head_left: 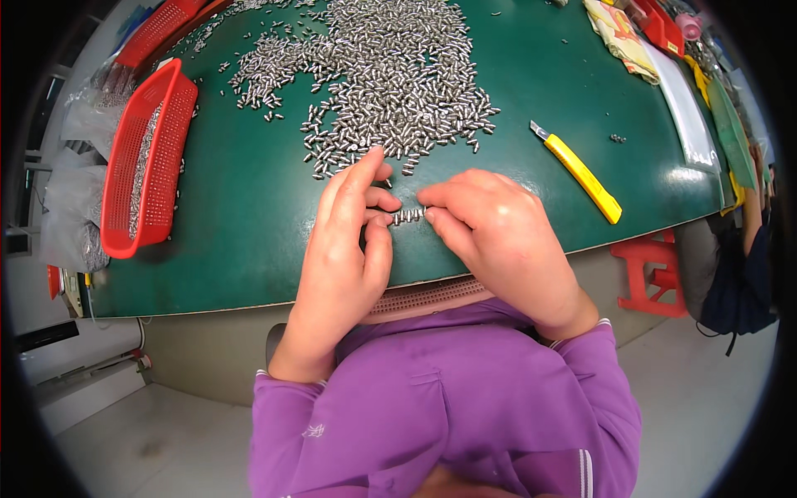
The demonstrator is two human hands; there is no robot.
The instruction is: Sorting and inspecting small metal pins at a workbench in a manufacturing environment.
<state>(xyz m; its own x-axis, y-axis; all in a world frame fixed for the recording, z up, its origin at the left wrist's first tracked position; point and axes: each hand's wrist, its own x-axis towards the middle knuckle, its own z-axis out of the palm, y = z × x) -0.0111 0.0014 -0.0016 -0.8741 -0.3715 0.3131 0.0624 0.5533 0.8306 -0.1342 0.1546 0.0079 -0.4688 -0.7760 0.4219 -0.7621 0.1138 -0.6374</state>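
Observation:
A short row of small, bullet-shaped metal pins [407, 217] stretches between my two hands, close above the green tabletop. At its left end, the thumb and curled fingers of my left hand [344, 220] close on the pins, while the index finger points up toward the pile. My right hand [506, 224] pinches the right end between thumb and index finger; its other fingers fold underneath, mostly hidden. Just beyond my fingertips spreads a large heap of the same silvery pins [407, 83], with a few lying loose along its near edge.
A red perforated basket [116, 224] with more metal parts stands at the left. To the right lies a yellow utility knife [585, 178], blade partly out. Plastic bags [685, 116] and a red bin [660, 25] line the far right edge. A red stool [652, 274] stands beyond the green table [249, 224].

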